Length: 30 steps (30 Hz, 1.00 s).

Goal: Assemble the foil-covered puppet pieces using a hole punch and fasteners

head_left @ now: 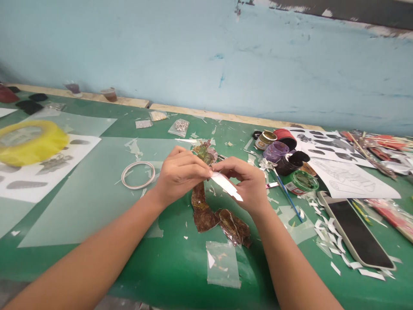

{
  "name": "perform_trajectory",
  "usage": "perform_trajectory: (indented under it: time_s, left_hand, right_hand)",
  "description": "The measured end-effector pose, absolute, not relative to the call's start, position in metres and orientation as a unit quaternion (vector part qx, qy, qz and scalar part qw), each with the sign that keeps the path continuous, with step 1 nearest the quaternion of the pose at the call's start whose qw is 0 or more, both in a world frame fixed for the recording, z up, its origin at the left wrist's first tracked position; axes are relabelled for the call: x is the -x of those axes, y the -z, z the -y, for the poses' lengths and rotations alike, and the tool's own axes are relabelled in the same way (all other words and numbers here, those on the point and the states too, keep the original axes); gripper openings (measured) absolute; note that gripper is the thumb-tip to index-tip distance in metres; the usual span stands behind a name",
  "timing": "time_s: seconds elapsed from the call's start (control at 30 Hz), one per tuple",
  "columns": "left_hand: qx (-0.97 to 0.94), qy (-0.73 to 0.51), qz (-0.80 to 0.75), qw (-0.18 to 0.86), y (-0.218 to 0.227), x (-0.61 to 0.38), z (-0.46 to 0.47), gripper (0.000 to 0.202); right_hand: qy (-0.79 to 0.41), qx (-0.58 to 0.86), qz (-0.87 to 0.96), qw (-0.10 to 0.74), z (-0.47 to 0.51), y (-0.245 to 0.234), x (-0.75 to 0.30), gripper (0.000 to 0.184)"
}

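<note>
My left hand (180, 172) and my right hand (247, 178) meet at the middle of the table, their fingers pinched together. Between them is a narrow white paper-like strip (227, 186), its pointed end slanting down to the right. Just behind my fingers shows a green and pinkish decorated piece (204, 151), partly covered by my left hand. Below the hands lie a brown glossy decorated piece (203, 213) and a second brown piece (237, 227); whether these join the one behind is hidden. Nearer me lies a small clear bag (222, 265) with white scraps on it.
Left of my hands are a thin tape roll (138, 187), a translucent sheet (90, 189) and a yellow tape roll (60, 144). To the right stand several paint jars (301, 181), a blue brush (288, 198), a phone (358, 232) and white paper scraps (335, 241). Small bead bags (179, 127) lie behind.
</note>
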<state>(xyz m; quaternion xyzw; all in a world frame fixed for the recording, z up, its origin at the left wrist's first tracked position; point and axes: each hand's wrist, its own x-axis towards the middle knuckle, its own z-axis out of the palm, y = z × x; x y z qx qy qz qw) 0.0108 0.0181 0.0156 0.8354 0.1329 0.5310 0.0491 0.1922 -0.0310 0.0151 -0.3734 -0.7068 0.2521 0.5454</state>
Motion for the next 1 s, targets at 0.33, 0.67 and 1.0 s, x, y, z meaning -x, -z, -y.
perform_trajectory:
  time_s: [0.33,0.67,1.0]
  left_hand:
    - [-0.831,-0.537,-0.135,0.047,-0.0145,-0.0111,-0.0183,0.008]
    - [-0.825,-0.535,-0.156,0.089,-0.0150,-0.0115,-0.0176,0.008]
    - [-0.796,-0.549,-0.203,0.157,-0.0101,-0.0165,-0.0163,0.010]
  right_hand:
    - [-0.258,0.380,0.697,0.551,0.0307,-0.0166,-0.1914,0.010]
    - [-0.227,0.372,0.718,0.544,0.0311,-0.0158,-0.1925,0.013]
    - [-0.205,0.366,0.751,0.511,0.0287,-0.0125,-0.1957,0.026]
